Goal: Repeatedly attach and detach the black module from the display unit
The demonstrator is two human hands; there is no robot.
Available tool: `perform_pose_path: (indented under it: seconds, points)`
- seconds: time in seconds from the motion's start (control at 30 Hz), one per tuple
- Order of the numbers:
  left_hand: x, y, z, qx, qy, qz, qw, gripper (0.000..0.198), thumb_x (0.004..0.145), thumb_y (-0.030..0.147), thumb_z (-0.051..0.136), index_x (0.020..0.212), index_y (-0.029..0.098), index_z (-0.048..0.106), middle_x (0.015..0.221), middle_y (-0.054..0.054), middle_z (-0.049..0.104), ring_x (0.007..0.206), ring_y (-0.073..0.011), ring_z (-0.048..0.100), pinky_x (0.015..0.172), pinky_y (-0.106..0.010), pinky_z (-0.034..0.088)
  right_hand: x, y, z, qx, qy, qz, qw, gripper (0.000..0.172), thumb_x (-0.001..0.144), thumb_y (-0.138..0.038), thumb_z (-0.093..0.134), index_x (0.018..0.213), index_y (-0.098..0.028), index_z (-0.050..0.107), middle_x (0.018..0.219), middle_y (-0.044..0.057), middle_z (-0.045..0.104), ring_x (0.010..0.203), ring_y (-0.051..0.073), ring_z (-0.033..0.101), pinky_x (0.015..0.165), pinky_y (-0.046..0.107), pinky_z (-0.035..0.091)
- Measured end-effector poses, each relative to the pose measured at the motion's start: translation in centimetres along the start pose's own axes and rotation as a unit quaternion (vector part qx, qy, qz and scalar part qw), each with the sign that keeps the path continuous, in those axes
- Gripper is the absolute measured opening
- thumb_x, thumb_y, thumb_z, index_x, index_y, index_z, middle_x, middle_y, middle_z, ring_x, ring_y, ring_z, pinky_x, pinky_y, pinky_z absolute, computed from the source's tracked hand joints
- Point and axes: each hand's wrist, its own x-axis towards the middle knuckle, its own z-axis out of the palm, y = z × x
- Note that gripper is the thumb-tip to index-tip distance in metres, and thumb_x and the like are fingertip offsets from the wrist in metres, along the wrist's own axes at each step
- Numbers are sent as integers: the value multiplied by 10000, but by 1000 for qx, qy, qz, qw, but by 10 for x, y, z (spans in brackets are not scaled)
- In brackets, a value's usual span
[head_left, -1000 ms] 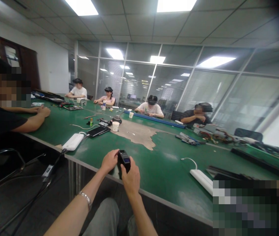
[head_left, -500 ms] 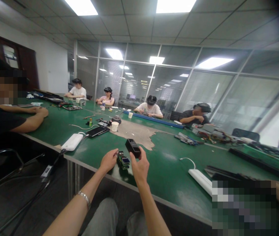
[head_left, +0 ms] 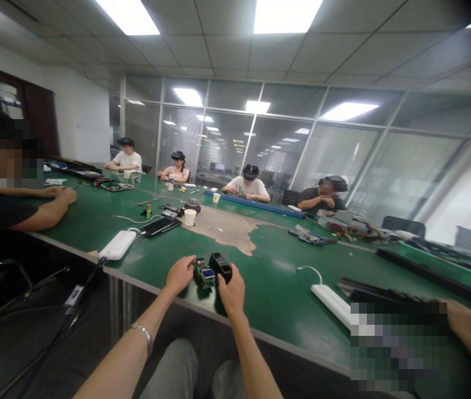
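A small green circuit board assembly (head_left: 205,275) with a bluish screen lies on the green table near its front edge. My left hand (head_left: 180,274) is at its left side, fingertips close to or touching it; whether it grips the board is hard to tell. Just to the right of the board, my right hand (head_left: 232,288) is closed on a black box-shaped device (head_left: 220,266), which is low over the table or resting on it. The two objects are side by side with a narrow gap.
Phones (head_left: 161,225), a white power strip (head_left: 118,245) and a paper cup (head_left: 189,217) are left of centre. Another white strip (head_left: 333,306) lies right, near a person's hand (head_left: 468,327). Other people sit around the table (head_left: 277,299).
My right hand has lowered the black device towards the table, beside the circuit board. My left hand stays by the board. The camera view has shifted slightly.
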Motion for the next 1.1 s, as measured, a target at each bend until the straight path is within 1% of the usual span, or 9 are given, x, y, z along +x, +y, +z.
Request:
perform_pose_path:
  seconds: [0.1,0.3,0.47,0.6,0.77,0.83,0.9,1.0,1.1]
  points:
    - [-2,1,-1,9,-3,9,1000,427,852,147,463,1251,204,603,1293,-46,616,1189,-174,553,1036,-269,383,-3,2,3,-34,15,-5,999,595,775,-306,541,1295,-19,505,1268,233,561,1188,323,517,1018,438,370]
    - [-5,1,-2,10,-3,25,1000,425,857,136,450,1249,208,600,1267,-37,629,1153,-170,567,1013,-260,398,-7,-1,0,-42,17,5,999,691,769,-340,562,1362,-11,432,1315,233,527,1221,323,490,1017,422,366]
    - [-4,-1,-1,11,-5,37,999,426,853,143,464,1253,200,597,1278,-45,620,1160,-174,561,1018,-266,395,-8,-5,-5,-51,-7,28,998,663,813,-358,520,1364,-2,430,1280,234,553,1139,323,544,963,401,398]
    - [-4,-1,-1,11,-6,39,999,424,858,151,463,1259,199,593,1285,-52,616,1167,-178,560,1025,-272,393,-8,-9,-8,-44,-11,54,998,591,817,-354,514,1316,-39,490,1158,213,625,1060,312,586,903,381,422]
    - [-5,1,-2,1,-5,30,1000,438,861,146,452,1278,194,578,1295,-52,610,1168,-176,564,1028,-266,392,-6,-14,-17,39,13,91,995,504,796,-414,548,1207,-124,581,1065,147,674,965,272,632,843,353,448]
    - [-5,2,-3,-3,-8,19,1000,444,856,139,457,1281,192,576,1295,-50,611,1172,-176,563,1034,-266,390,-4,-20,-21,83,17,115,990,512,792,-463,554,1183,-135,597,1018,126,690,912,253,647,810,339,463]
    - [-6,2,-3,-7,-11,11,1000,446,855,137,459,1282,195,575,1289,-49,616,1172,-174,565,1035,-266,390,-2,-31,-26,118,21,121,985,526,786,-496,563,1167,-137,608,994,116,698,881,239,655,795,327,470]
    - [-6,2,-3,-17,-6,18,1000,440,862,144,456,1283,193,572,1274,-57,625,1157,-172,575,1020,-267,400,0,-52,-30,153,12,99,983,522,782,-498,577,1161,-142,610,1018,114,698,886,227,660,793,312,478]
    - [-6,1,-3,-25,-2,19,1000,457,859,144,460,1305,184,552,1252,-67,637,1135,-174,587,996,-266,415,0,-69,-30,149,-4,83,985,520,778,-484,589,1174,-147,607,1019,108,700,882,224,663,791,309,481]
